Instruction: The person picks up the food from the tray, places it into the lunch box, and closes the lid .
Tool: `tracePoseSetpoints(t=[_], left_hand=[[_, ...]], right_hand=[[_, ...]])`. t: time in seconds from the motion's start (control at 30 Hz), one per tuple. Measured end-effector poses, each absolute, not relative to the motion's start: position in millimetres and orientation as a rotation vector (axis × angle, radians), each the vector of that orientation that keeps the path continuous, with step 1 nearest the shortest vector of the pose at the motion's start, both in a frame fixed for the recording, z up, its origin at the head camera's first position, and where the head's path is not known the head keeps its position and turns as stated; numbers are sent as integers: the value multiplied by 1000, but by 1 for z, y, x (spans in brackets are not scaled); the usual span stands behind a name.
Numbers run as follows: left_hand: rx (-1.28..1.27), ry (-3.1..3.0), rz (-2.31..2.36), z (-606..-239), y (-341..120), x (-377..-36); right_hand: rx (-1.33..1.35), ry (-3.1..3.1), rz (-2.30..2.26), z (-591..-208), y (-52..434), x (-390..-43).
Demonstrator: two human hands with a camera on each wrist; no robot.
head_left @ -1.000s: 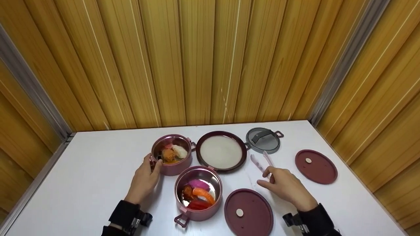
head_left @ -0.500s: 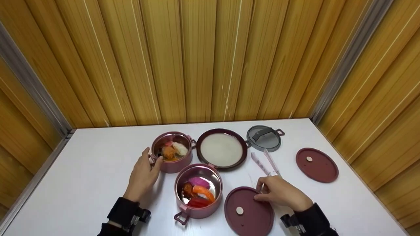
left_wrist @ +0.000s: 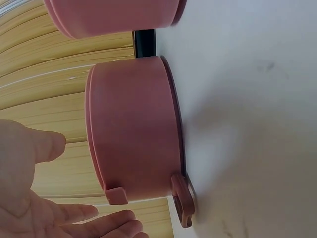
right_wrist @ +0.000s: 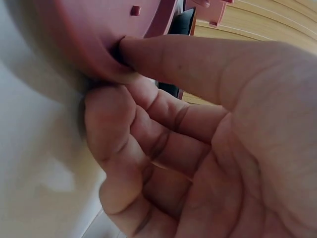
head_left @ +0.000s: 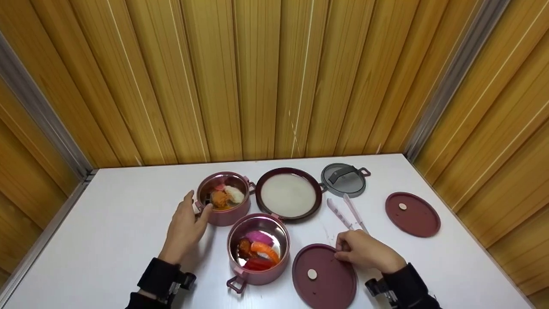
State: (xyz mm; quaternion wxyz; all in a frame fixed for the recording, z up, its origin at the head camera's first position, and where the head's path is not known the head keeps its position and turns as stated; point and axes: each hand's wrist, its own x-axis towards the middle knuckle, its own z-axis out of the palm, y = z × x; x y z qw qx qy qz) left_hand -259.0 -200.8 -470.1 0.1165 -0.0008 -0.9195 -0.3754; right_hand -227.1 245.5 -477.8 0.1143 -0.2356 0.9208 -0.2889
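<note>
Tongs (head_left: 347,213) beside grey lid (head_left: 343,179)

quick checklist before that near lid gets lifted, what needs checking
1. Right hand has the near maroon lid by its rim: ok, thumb above and fingers curled under the edge in the right wrist view.
2. Grip firm enough to lift: cannot tell; the lid seems to lie flat on the table.
3. Near pot beside the lid is open, food visible inside: ok.
4. Food sits below that pot's rim: cannot tell.
5. Left hand steadies the far pot: not ok, the left wrist view shows open fingers apart from its wall.
6. Tongs lie clear of the lid: ok.
</note>
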Motion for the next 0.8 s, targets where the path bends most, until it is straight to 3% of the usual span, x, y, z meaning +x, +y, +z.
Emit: tracePoseSetpoints(t=[0.8], left_hand=[[-74,-2636,-1091,-454,-181,-246]], right_hand=[[-680,2581,-914,-470,262,-234]])
